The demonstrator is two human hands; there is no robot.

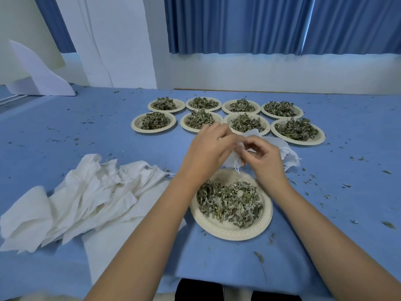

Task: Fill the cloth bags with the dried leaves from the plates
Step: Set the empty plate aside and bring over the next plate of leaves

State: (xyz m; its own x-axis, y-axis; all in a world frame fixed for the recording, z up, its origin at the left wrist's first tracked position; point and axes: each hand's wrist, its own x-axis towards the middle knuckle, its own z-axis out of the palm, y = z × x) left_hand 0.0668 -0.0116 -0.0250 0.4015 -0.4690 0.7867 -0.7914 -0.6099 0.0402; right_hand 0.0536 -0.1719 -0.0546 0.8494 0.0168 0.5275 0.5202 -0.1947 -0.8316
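Two bare forearms reach in from the near edge and meet above the near, cream-coloured paper plate, which holds a loose heap of dried green leaves. The left hand has its fingers curled on one side of a small white cloth drawstring bag. The right hand pinches the other side between thumb and bent forefinger. The bag hangs between them, just over the plate's far rim, with a cord loop dangling.

The step in hand looks like opening the bag's mouth. It should go best if each hand takes one layer of the hem and spreads it wide. Keeping the mouth over the plate means stray leaves fall back in.

Just right of the hands lies another white cloth bag, crumpled on the blue table cover. To the left sits a rumpled pile of flat white cloth bags, seemingly unfilled. Beyond the hands, eight more cream paper plates stand in two rows of four, each heaped with leaves. Leaf crumbs are scattered across the cover.
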